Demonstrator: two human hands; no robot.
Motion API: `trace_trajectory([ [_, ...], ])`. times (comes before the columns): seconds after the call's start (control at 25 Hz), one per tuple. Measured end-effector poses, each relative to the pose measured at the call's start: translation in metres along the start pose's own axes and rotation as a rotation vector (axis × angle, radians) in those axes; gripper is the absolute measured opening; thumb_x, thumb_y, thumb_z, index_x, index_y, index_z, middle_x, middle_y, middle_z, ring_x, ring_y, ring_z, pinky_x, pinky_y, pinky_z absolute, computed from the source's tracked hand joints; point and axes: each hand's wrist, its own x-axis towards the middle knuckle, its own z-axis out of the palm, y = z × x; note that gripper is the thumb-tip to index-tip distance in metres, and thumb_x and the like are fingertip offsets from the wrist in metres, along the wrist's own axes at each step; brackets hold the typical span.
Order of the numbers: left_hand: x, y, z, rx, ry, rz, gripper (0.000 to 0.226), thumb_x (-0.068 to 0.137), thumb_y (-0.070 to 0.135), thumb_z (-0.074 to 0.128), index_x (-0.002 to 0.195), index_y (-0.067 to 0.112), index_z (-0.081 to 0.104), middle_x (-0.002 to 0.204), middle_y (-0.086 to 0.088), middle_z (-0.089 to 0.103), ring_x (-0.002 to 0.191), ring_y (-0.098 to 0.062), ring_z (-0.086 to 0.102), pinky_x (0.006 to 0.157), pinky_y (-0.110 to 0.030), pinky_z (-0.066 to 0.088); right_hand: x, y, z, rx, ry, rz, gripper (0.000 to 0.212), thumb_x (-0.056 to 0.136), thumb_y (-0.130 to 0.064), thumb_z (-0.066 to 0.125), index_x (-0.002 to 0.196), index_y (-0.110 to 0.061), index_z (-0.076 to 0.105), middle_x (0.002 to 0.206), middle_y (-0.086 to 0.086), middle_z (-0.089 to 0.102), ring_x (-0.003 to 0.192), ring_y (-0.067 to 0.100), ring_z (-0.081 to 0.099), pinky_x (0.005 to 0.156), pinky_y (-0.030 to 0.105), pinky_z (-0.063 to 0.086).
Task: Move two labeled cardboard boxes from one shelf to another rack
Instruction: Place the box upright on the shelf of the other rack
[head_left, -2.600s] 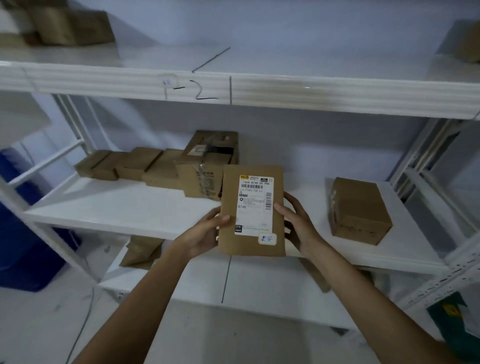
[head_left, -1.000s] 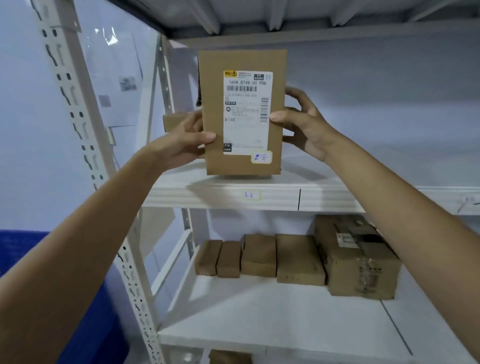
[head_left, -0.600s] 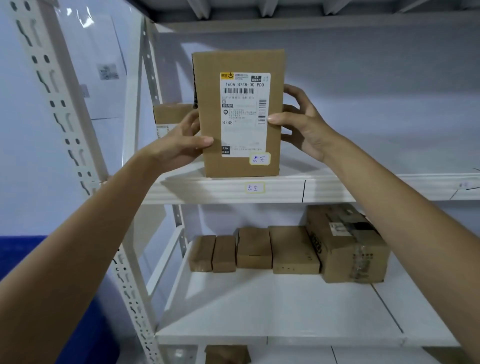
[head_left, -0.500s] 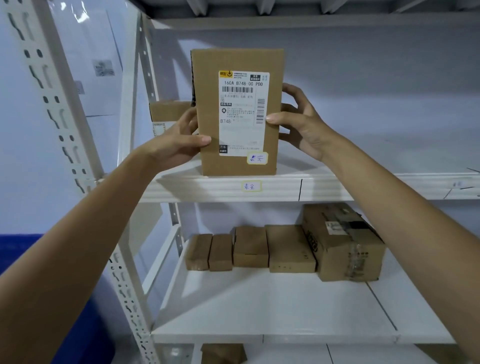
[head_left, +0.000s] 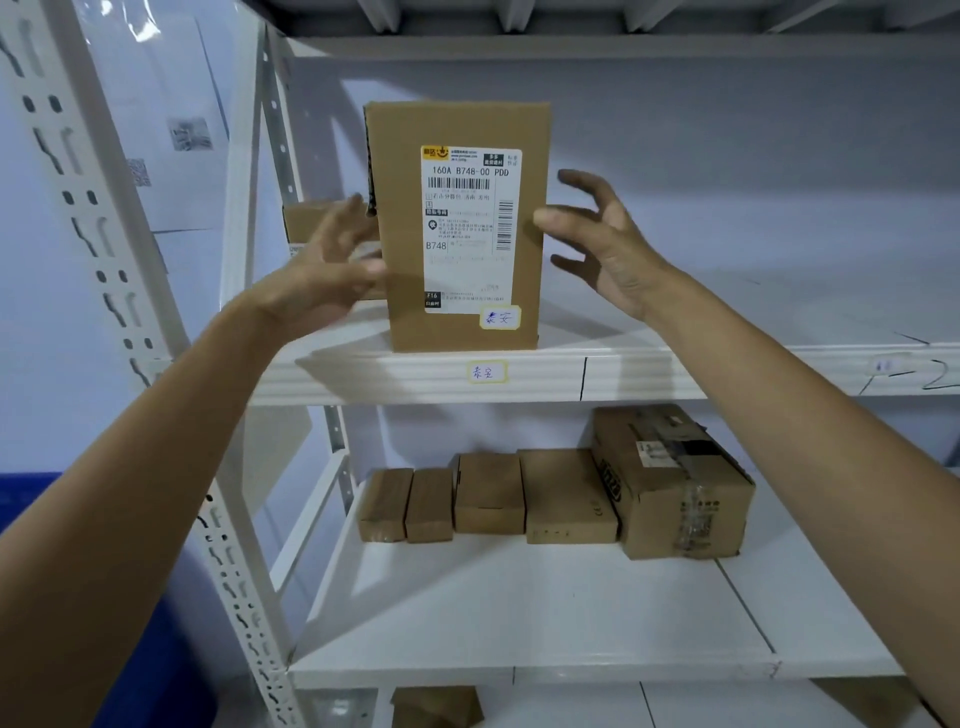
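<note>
Labeled cardboard box (head_left: 460, 228), upright on shelf (head_left: 675, 371): we judge it light, rigid; side-edge hold; both grips spread, empty.

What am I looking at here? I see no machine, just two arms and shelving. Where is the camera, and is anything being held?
There is no robot. A person wears a camera on the head, looking forward and down, so the arms are their own. The left hand and right hand are open on either side of a labeled cardboard box, which stands upright on the upper shelf. Neither hand grips it. A small box sits behind it to the left. On the lower shelf is a row of brown boxes.
</note>
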Motion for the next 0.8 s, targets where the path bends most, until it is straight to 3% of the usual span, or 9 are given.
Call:
trace_trajectory([
  [0.08,-0.009,0.021,-0.01,-0.033,0.092,0.092,0.121,0.051,0.026,0.097,0.149,0.023,0.027,0.155,-0.01,0.033,0.128,-0.022,0.049,0.101,-0.032,0.042,-0.009,-0.012,-0.016,0.022,0.089,-0.05,0.07,0.06,-0.044,0.078,0.121,-0.034,0.047,0.118,-0.003,0.061,0.121,0.014,0.056,0.107,0.039,0.039],
  [0.16,-0.009,0.049,-0.028,0.035,0.226,0.207,0.093,0.066,0.02,0.09,0.142,0.024,0.037,0.152,-0.01,0.038,0.136,-0.027,0.046,0.11,-0.037,0.042,-0.022,-0.023,-0.038,0.014,0.154,-0.099,0.061,0.062,-0.044,0.076,0.116,-0.033,0.051,0.121,0.0,0.059,0.124,0.018,0.056,0.105,0.039,0.042],
  [0.24,0.002,0.076,-0.046,0.228,0.375,0.283,0.071,0.084,0.015,0.076,0.146,0.013,0.042,0.152,-0.019,0.043,0.14,-0.039,0.044,0.113,-0.055,0.036,-0.039,-0.03,-0.06,-0.024,0.197,-0.14,0.055,0.066,-0.041,0.076,0.114,-0.031,0.052,0.122,0.004,0.058,0.13,0.022,0.055,0.108,0.039,0.043],
  [0.32,0.015,0.096,-0.032,0.307,0.377,0.288,0.059,0.089,0.021,0.074,0.141,0.007,0.051,0.146,-0.029,0.049,0.131,-0.048,0.052,0.105,-0.068,0.038,-0.06,-0.033,-0.083,-0.065,0.272,-0.159,0.051,0.065,-0.04,0.076,0.111,-0.03,0.054,0.121,0.005,0.058,0.129,0.022,0.057,0.108,0.038,0.043],
  [0.36,0.017,0.104,-0.001,0.325,0.335,0.312,0.054,0.089,0.026,0.073,0.135,0.003,0.056,0.139,-0.03,0.056,0.126,-0.047,0.058,0.1,-0.067,0.044,-0.071,-0.034,-0.094,-0.082,0.31,-0.163,0.051,0.064,-0.04,0.077,0.108,-0.03,0.054,0.121,0.006,0.058,0.126,0.021,0.058,0.107,0.037,0.043],
  [0.44,0.016,0.111,0.086,0.305,0.126,0.431,0.049,0.087,0.026,0.072,0.126,0.003,0.054,0.125,-0.014,0.066,0.121,-0.029,0.065,0.096,-0.042,0.055,-0.095,-0.038,-0.116,-0.124,0.38,-0.149,0.056,0.059,-0.043,0.085,0.106,-0.031,0.057,0.122,0.007,0.058,0.123,0.021,0.059,0.105,0.036,0.044],
  [0.52,0.016,0.107,0.172,0.272,-0.098,0.543,0.077,0.076,0.027,0.081,0.135,0.003,0.039,0.133,-0.009,0.055,0.13,-0.025,0.055,0.102,-0.027,0.046,-0.117,-0.038,-0.138,-0.164,0.45,-0.126,0.059,0.056,-0.045,0.087,0.106,-0.031,0.059,0.125,0.008,0.058,0.128,0.024,0.057,0.105,0.035,0.044],
  [0.6,0.035,0.091,0.237,0.24,-0.259,0.506,0.088,0.071,0.03,0.085,0.139,0.009,0.033,0.144,-0.01,0.043,0.134,-0.024,0.048,0.11,-0.03,0.04,-0.145,-0.039,-0.168,-0.198,0.519,-0.096,0.043,0.068,-0.038,0.08,0.105,-0.031,0.058,0.123,0.007,0.059,0.13,0.026,0.056,0.107,0.036,0.043],
  [0.8,0.08,0.043,0.378,0.144,-0.452,0.332,0.081,0.067,0.03,0.08,0.137,0.024,0.04,0.151,-0.002,0.046,0.138,-0.018,0.048,0.116,-0.035,0.038,-0.225,-0.042,-0.248,-0.279,0.699,0.005,0.017,0.09,-0.022,0.068,0.101,-0.03,0.059,0.112,0.0,0.062,0.123,0.021,0.058,0.11,0.041,0.041],
])
